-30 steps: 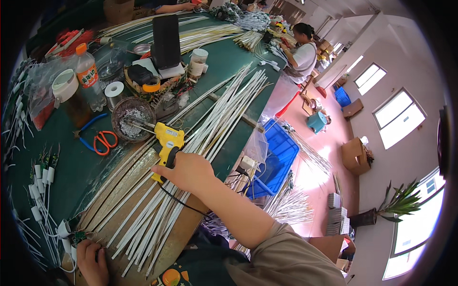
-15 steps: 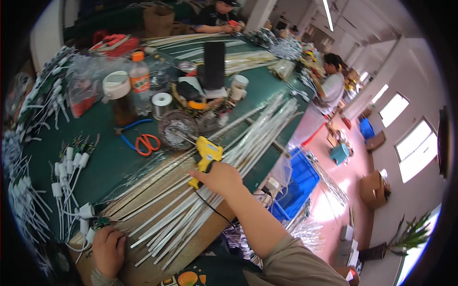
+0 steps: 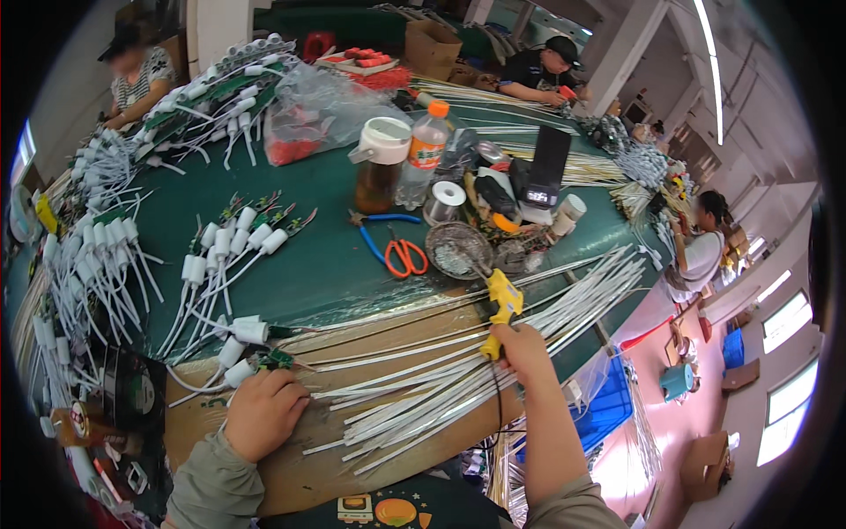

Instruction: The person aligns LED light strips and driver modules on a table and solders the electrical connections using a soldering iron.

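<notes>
My right hand (image 3: 520, 349) grips a yellow pistol-shaped soldering gun (image 3: 504, 298) with a dark cord trailing down. Its tip points to a round bowl of greyish shreds (image 3: 457, 251). On the brown board, my left hand (image 3: 266, 413) lies with fingers curled in, beside white cylindrical pieces (image 3: 238, 351) with white cables and a small green circuit board (image 3: 275, 359). Whatever is under those fingertips is hidden. Between and beyond my hands lies a loose bundle of long white strips (image 3: 441, 388), partly under my right wrist.
Orange-handled scissors (image 3: 406, 257), blue-handled pliers (image 3: 374, 238), a wire spool (image 3: 444, 203), a bottle (image 3: 425, 154) and a lidded jug (image 3: 381, 165) stand or lie ahead. Many white cabled pieces (image 3: 106, 256) cover the left. A blue crate (image 3: 608, 410) sits below the right edge. Other people work around.
The view has swung left, so the table's things appear farther right and another person shows at left. My right hand still holds the soldering gun near the bowl; my left stays by the white pieces.
</notes>
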Demonstrator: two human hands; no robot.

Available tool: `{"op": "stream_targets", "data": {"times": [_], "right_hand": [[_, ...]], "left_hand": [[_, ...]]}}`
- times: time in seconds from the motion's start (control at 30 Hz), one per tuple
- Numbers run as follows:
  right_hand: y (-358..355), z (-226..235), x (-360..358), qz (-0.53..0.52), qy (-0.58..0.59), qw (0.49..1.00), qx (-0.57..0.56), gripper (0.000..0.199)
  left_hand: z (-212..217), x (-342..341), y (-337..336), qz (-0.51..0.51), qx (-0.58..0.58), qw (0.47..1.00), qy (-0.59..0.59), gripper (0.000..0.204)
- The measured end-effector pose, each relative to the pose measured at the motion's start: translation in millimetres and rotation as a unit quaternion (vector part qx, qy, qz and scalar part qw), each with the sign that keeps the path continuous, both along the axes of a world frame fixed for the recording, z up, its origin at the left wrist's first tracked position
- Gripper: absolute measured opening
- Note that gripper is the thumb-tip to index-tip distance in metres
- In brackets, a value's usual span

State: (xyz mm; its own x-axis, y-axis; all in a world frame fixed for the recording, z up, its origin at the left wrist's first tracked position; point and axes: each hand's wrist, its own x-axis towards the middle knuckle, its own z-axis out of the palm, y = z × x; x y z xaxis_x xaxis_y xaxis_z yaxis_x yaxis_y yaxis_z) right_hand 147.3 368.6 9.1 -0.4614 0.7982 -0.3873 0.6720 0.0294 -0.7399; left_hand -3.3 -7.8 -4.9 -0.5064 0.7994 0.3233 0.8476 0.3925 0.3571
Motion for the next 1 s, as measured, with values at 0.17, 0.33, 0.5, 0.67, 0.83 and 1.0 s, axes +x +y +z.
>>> {"op": "stream_targets", "data": {"times": [0.17, 0.33, 0.5, 0.67, 0.83, 1.0], "right_hand": [[-5, 7, 13, -0.053, 0.097, 0.994, -0.020, 0.031], [-5, 4, 24, -0.058, 0.185, 0.981, -0.024, 0.029], [-11, -6, 33, -0.083, 0.353, 0.932, -0.003, 0.038], [-30, 17, 28, -0.037, 0.547, 0.812, -0.202, 0.051], [-43, -7, 25, 0.098, 0.504, 0.849, -0.129, 0.064], [-101, -4, 28, 0.093, 0.484, 0.826, -0.274, 0.076]], "left_hand": [[-3, -2, -2, -0.009, 0.001, 1.000, -0.007, 0.012], [-6, -3, -2, -0.010, 0.008, 1.000, 0.000, 0.011], [-8, -1, -5, -0.005, -0.006, 1.000, -0.029, 0.012], [-8, -3, -5, -0.003, -0.002, 1.000, -0.022, 0.012], [-11, -4, -1, -0.002, 0.004, 0.999, -0.032, 0.011], [-12, -5, -2, 0.005, 0.008, 0.999, -0.034, 0.012]]}}
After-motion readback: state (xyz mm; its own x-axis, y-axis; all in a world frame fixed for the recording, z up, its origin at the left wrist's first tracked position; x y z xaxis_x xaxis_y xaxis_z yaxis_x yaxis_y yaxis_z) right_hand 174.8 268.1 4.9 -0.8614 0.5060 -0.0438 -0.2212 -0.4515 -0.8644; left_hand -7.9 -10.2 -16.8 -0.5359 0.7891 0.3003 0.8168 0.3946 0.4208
